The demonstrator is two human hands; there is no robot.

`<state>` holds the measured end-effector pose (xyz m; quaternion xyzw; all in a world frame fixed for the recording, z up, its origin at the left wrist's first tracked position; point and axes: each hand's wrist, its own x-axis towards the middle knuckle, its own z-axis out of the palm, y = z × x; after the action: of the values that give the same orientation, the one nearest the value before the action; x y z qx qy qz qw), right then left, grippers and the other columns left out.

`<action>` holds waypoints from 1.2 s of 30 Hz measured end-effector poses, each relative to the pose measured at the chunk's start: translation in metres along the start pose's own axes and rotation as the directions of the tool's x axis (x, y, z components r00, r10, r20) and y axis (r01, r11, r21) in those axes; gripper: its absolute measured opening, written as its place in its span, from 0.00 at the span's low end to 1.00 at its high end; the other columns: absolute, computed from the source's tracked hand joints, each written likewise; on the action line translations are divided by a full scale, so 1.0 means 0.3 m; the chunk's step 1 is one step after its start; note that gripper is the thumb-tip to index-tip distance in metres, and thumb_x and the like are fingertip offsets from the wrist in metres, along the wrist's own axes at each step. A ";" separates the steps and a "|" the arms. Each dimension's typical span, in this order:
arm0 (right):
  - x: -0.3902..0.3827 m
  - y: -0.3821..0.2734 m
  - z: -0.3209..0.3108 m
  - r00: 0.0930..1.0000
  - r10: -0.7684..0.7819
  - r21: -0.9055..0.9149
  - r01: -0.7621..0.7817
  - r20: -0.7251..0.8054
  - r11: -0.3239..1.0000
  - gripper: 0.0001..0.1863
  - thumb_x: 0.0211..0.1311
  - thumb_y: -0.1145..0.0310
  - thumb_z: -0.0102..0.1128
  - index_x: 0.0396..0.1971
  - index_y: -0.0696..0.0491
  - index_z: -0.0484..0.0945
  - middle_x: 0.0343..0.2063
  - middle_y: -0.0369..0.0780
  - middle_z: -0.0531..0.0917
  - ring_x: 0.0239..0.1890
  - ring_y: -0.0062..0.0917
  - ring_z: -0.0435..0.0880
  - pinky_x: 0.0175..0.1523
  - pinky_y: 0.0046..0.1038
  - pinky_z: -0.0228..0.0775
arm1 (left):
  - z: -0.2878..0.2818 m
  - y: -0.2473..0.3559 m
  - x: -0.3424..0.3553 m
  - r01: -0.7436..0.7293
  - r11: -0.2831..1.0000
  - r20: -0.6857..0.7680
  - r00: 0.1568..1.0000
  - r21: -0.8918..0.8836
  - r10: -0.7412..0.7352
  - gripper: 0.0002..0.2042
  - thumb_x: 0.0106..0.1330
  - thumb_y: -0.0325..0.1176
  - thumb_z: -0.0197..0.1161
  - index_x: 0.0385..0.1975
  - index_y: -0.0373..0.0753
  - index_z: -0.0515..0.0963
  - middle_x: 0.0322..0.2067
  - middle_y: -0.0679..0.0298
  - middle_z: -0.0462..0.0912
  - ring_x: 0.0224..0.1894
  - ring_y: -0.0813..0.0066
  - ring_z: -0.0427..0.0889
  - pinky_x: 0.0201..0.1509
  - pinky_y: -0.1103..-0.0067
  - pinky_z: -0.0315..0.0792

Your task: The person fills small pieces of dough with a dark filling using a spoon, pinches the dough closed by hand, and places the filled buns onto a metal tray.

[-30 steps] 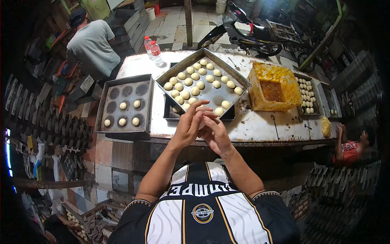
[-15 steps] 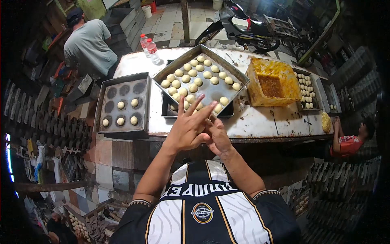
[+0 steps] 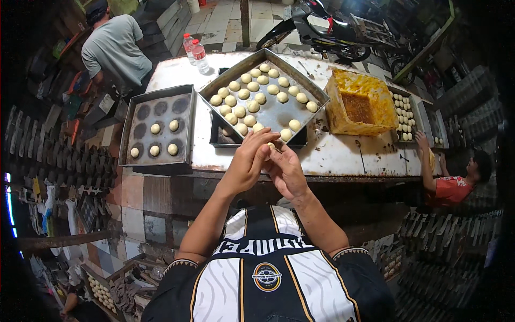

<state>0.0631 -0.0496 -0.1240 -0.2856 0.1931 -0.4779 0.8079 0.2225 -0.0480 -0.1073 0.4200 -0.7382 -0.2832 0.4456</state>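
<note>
My left hand (image 3: 247, 163) and my right hand (image 3: 287, 170) meet at the near corner of a large metal tray (image 3: 289, 122). A small pale dough ball (image 3: 271, 145) shows between my fingertips, partly hidden, and both hands are closed around it. Several round dough balls (image 3: 252, 106) lie in the tray, which is turned cornerwise and rests on a darker tray (image 3: 219, 140). To the left, a deep square pan (image 3: 156, 102) with dark round marks on its bottom carries several dough balls.
A yellow-smeared tub (image 3: 362, 88) stands right of the tray, beside a dough-filled tray (image 3: 403, 115). Two red-capped bottles (image 3: 199, 56) stand at the far left of the white table (image 3: 332, 155). One person (image 3: 118, 51) is at far left, another (image 3: 453, 185) at right. A motorbike (image 3: 322, 35) stands behind.
My left hand's spread fingers have come together over the dough ball at my right hand. At the right, the person in red has raised a hand toward the dough-filled tray.
</note>
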 end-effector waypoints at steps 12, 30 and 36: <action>0.002 0.004 -0.003 1.000 0.001 -0.107 -0.002 -0.005 0.994 0.19 0.75 0.71 0.59 0.60 0.59 0.70 0.54 0.42 0.79 0.56 0.23 0.82 0.59 0.28 0.79 | 0.035 0.014 -0.002 0.080 0.912 -0.119 0.983 -0.403 -0.139 0.29 0.84 0.39 0.38 0.79 0.37 0.40 0.59 0.50 0.82 0.75 0.56 0.65 0.77 0.66 0.58; 0.025 0.043 0.009 0.999 -0.050 -0.074 0.049 -0.016 0.996 0.14 0.75 0.70 0.60 0.55 0.55 0.72 0.46 0.39 0.83 0.45 0.22 0.85 0.49 0.27 0.82 | -0.033 -0.008 -0.062 0.040 0.997 -0.106 0.994 0.069 -0.032 0.19 0.77 0.33 0.54 0.65 0.37 0.74 0.66 0.52 0.76 0.73 0.52 0.68 0.78 0.56 0.53; 0.025 0.023 -0.013 1.000 0.022 0.026 -0.022 -0.017 0.999 0.14 0.76 0.68 0.58 0.57 0.55 0.72 0.48 0.39 0.83 0.48 0.24 0.85 0.54 0.30 0.80 | -0.060 0.028 -0.073 -0.145 0.974 -0.070 0.985 0.176 0.159 0.24 0.77 0.40 0.55 0.68 0.36 0.70 0.67 0.50 0.75 0.74 0.51 0.66 0.80 0.55 0.47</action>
<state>0.0692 -0.0546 -0.1317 -0.2687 0.1970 -0.4739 0.8151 0.2410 -0.0255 -0.1019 0.4102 -0.7703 -0.1663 0.4590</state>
